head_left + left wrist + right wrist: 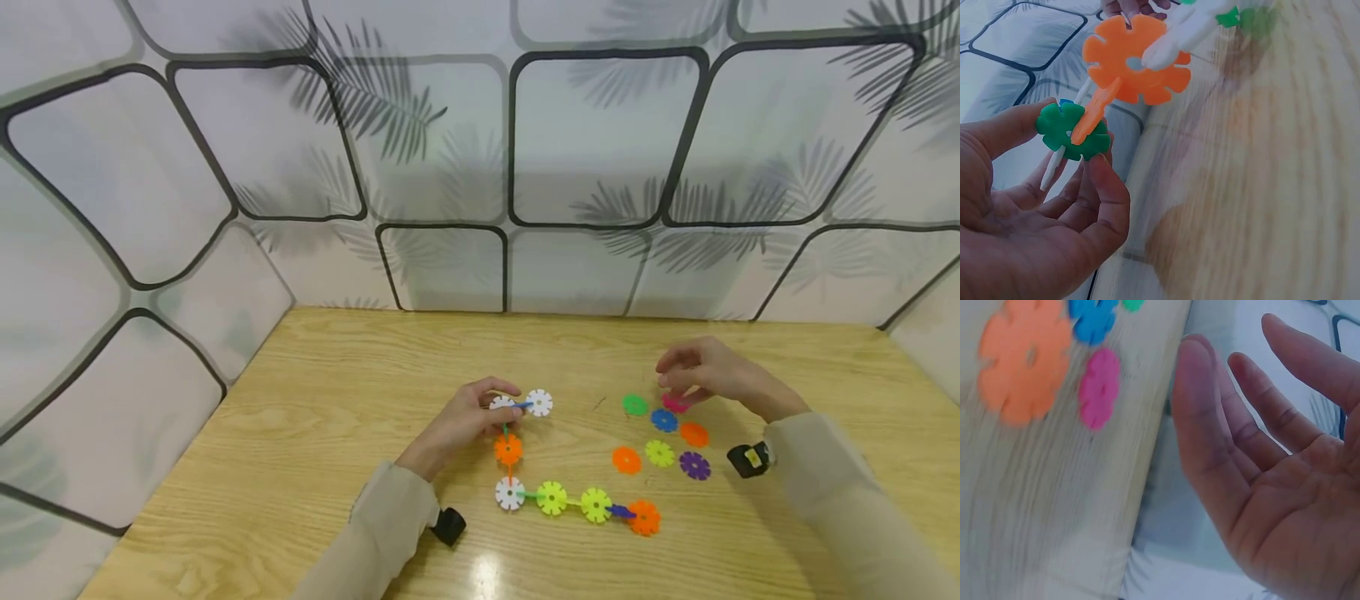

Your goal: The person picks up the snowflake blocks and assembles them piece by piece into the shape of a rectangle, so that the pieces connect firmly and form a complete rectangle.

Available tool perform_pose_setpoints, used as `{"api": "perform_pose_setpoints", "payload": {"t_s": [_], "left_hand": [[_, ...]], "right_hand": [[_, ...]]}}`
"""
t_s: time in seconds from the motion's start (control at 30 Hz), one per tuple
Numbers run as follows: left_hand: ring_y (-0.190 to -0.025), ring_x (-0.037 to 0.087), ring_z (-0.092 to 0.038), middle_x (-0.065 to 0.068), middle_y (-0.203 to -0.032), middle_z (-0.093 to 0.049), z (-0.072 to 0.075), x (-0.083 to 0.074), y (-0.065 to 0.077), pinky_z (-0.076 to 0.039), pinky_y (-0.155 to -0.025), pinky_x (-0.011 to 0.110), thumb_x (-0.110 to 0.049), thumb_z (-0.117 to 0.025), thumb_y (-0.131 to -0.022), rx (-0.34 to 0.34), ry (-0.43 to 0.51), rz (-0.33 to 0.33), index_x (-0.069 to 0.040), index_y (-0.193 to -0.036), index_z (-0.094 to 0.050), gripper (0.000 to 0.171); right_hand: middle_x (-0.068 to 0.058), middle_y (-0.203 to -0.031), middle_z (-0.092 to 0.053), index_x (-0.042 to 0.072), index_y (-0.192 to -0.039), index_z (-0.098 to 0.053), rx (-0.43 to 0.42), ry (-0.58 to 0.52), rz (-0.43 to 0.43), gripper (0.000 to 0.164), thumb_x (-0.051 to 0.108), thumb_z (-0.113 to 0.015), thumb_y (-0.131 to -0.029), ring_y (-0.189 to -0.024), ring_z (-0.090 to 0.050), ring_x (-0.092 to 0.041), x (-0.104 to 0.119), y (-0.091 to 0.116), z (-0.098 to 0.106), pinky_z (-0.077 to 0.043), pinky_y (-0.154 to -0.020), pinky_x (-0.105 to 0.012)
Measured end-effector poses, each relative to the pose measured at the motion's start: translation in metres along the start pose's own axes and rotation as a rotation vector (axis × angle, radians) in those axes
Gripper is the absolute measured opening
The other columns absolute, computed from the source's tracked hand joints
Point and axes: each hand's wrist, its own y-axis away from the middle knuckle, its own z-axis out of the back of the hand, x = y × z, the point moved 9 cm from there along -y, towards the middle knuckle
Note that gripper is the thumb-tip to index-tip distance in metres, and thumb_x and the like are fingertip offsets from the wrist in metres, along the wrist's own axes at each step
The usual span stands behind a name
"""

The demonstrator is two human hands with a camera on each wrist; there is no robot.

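My left hand [472, 412] pinches a green snowflake disc [1057, 128] between thumb and fingers. That disc is part of an interlocked chain. An orange disc [508, 449] joins it, then a white disc [510, 493] at the corner. From there two yellow discs [551, 497], a purple disc [621, 511] and an orange end disc [643, 517] run rightward. Beyond the hand, another white disc [538, 403] sticks out on a blue connecting disc. My right hand [712, 371] holds nothing, its fingers loosely bent over a loose pink disc [1100, 389].
Loose discs lie on the wooden table [337, 400] at the right: green [635, 405], blue [664, 420], purple [694, 466], yellow [660, 453], and two orange ones [626, 460]. A patterned wall covering [450, 267] rises behind the table's back edge.
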Motion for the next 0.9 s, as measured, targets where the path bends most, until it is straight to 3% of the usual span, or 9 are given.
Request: {"api": "perform_pose_setpoints", "payload": {"t_s": [0.37, 0.77, 0.9], "left_hand": [[-0.078, 0.012, -0.065, 0.017, -0.092, -0.072, 0.0, 0.0, -0.001, -0.049, -0.069, 0.025, -0.004, -0.064, -0.099, 0.001, -0.004, -0.009, 0.006, -0.127, -0.057, 0.031], [-0.077, 0.013, -0.066, 0.018, -0.096, -0.072, 0.001, 0.002, -0.003, -0.05, -0.069, 0.025, -0.007, -0.065, -0.099, -0.017, -0.024, -0.006, 0.004, -0.126, -0.059, 0.03], [-0.078, 0.012, -0.067, 0.019, -0.098, -0.071, 0.001, 0.002, -0.002, -0.05, -0.069, 0.024, -0.006, -0.065, -0.099, -0.02, -0.019, -0.006, 0.005, -0.126, -0.059, 0.03]], "right_hand": [[-0.009, -0.095, -0.069, -0.02, -0.118, -0.054, -0.009, 0.012, -0.093, 0.033, 0.002, -0.063, -0.095, -0.082, -0.066, -0.024, -0.025, 0.005, 0.01, -0.06, -0.075, -0.041], [-0.005, -0.086, -0.064, -0.018, -0.111, -0.059, 0.003, 0.113, -0.125, 0.031, 0.004, -0.069, -0.092, -0.077, -0.063, -0.022, -0.032, -0.001, 0.015, -0.06, -0.07, -0.037], [-0.003, -0.081, -0.062, -0.018, -0.111, -0.061, 0.033, 0.122, -0.102, 0.031, 0.0, -0.07, -0.087, -0.066, -0.058, -0.017, -0.034, -0.004, 0.011, -0.056, -0.061, -0.03]]}}
